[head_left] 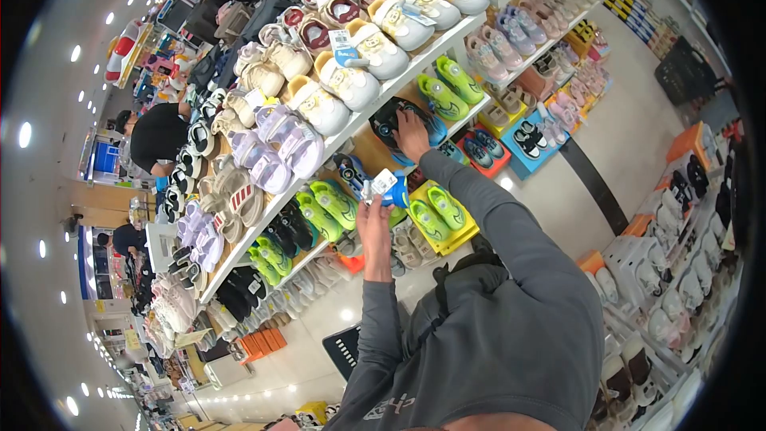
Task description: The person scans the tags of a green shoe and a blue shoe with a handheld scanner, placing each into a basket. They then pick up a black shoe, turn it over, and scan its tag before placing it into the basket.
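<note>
My left hand (373, 227) is closed in a pinch on a white price tag (384, 182). A bright blue piece (397, 195) shows behind the tag; its full shape is hidden. Farther up, my right hand (412, 136) reaches onto the middle shelf, its fingers curled over a black shoe (385, 121). Beside that hand stand blue-and-black shoes (435, 129) and neon green shoes (452, 89). Just left of the tag is a dark blue shoe (349, 173). Neon green sneakers (437, 214) sit on a yellow box (452, 241) below my right forearm.
The white upper shelf (383, 100) runs diagonally and carries white shoes (375, 48) and lilac sandals (275, 148). Lower rows hold more footwear, and a blue box (536, 161) juts toward the aisle. Another rack (678, 263) stands at right. A person in black (158, 137) is at far left.
</note>
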Demonstrator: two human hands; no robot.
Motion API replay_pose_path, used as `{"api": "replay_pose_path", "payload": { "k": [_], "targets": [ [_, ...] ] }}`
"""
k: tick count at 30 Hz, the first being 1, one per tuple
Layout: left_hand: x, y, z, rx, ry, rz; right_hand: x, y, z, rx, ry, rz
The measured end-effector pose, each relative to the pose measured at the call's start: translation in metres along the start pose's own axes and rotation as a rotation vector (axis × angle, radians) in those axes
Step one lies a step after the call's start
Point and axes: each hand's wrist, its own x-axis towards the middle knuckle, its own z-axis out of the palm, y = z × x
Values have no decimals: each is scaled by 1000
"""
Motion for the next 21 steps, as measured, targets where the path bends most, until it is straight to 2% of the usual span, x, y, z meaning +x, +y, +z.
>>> {"api": "replay_pose_path", "payload": {
  "k": [4, 7, 8, 12, 15, 16, 19, 21],
  "targets": [
    [12, -7, 3, -29, -30, 24, -3, -15, -16, 179, 143, 79],
    [7, -3, 13, 2, 19, 40, -31, -19, -29, 589, -134, 358],
    [9, -7, 8, 10, 2, 58, -44, -16, -31, 562, -140, 274],
    [-1, -8, 11, 132, -40, 95, -83, -25, -63, 1088, -670, 854],
    [-15, -6, 15, 200, -118, 105, -96, -35, -97, 1437, -775, 1131],
    [-25, -2, 21, 182, -120, 115, -99, -33, -100, 1461, -813, 1199],
    [-39, -1, 16, 224, -170, 89, -106, -44, -122, 1687, -845, 1260],
    [-46, -3, 6, 211, -197, 76, -116, -44, -126, 1683, -834, 1277]
  ]
}}
